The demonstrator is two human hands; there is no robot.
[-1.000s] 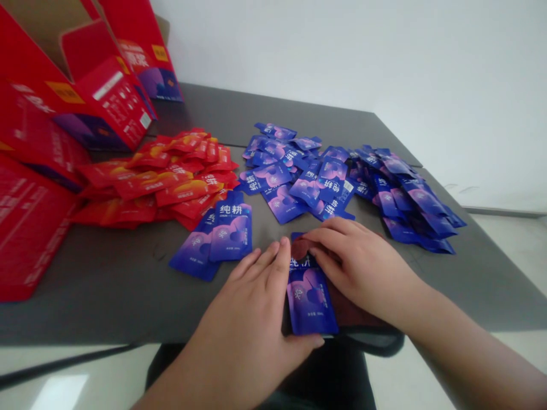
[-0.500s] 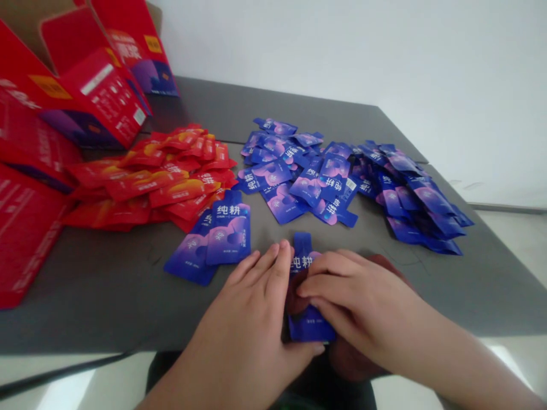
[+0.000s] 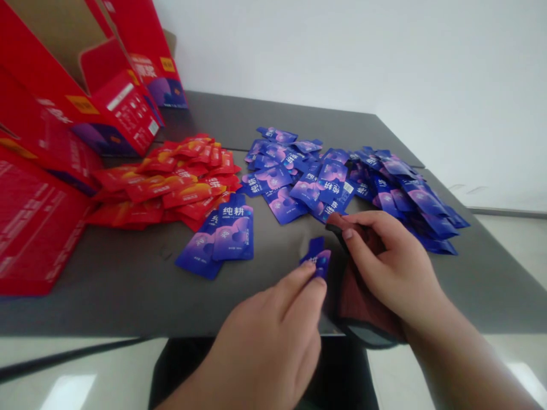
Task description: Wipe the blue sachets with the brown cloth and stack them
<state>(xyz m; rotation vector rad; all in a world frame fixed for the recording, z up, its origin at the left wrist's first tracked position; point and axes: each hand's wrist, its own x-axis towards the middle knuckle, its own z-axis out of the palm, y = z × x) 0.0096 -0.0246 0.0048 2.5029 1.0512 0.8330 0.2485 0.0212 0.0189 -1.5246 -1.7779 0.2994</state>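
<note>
A blue-purple sachet (image 3: 317, 259) with a narrow spout end is gripped in my left hand (image 3: 273, 330), near the table's front edge. My fingers cover its lower part. To the right, my right hand (image 3: 388, 262) pinches a reddish-brown cloth (image 3: 365, 302) with a dark edge, which hangs down over the table's front edge. The cloth and the sachet are apart. Left of my hands lie two more blue-purple sachets (image 3: 233, 233), one overlapping the other, printed side up.
A heap of blue-purple sachets (image 3: 277, 176) lies mid-table, with another heap (image 3: 414, 196) to its right. Red-orange sachets (image 3: 171, 185) are piled at the left beside red cartons (image 3: 128, 117), one with open flaps. A white wall (image 3: 342, 51) stands behind the grey table (image 3: 128, 279).
My right hand has lifted off the sachet and moved up and right with the cloth. My left hand, which lay spread beside the sachet, now grips it. The view has shifted slightly.
</note>
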